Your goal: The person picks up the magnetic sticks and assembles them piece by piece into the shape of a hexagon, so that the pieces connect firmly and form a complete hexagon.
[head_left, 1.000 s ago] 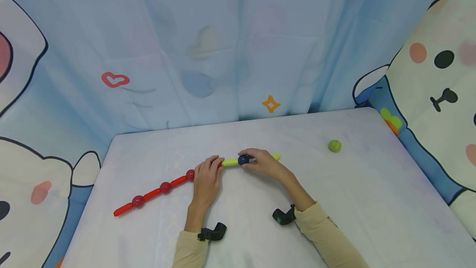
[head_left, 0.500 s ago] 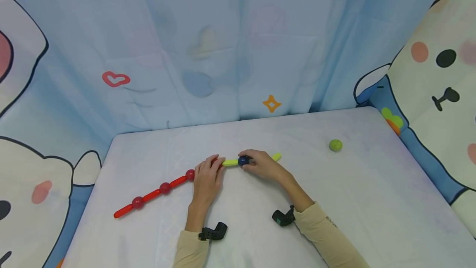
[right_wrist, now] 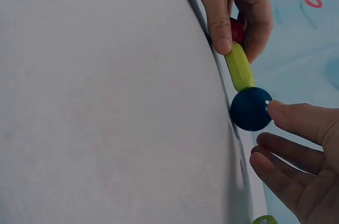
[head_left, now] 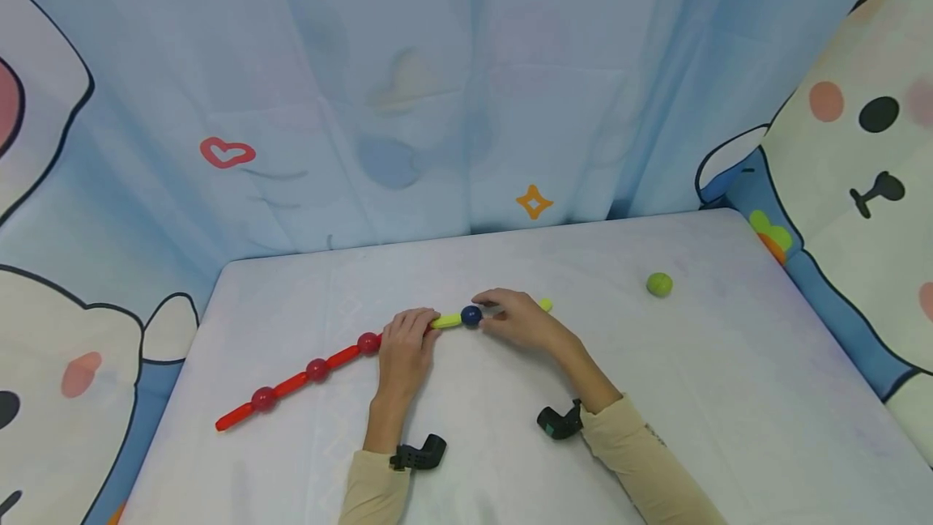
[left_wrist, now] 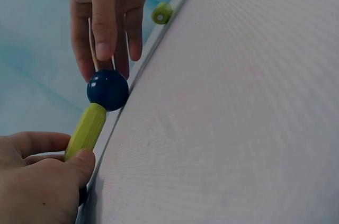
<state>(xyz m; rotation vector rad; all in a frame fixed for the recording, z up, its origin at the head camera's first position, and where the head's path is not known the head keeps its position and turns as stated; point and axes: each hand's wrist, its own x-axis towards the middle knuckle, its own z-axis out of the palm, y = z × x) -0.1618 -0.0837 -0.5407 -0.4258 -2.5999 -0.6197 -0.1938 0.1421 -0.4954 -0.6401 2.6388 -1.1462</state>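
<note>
A string of beads crosses the table, red at its left part and then a yellow-green long bead. A round dark blue bead adjoins that long bead. My left hand pinches the long bead near a red bead, as the left wrist view shows. Beside the blue bead, my right hand has its fingers spread loosely; its thumb overlaps the bead's edge. Pale strands run from the blue bead towards the right hand. Another yellow-green piece shows beyond that hand.
A lime green bead lies apart on the white-covered table, to the far right. A blue printed cloth hangs behind the table. Both wrists wear black cameras.
The bead string has shifted slightly left, with the blue bead moving away from the right hand. The right fingers have loosened from around the blue bead. My left hand stays nearly in place.
</note>
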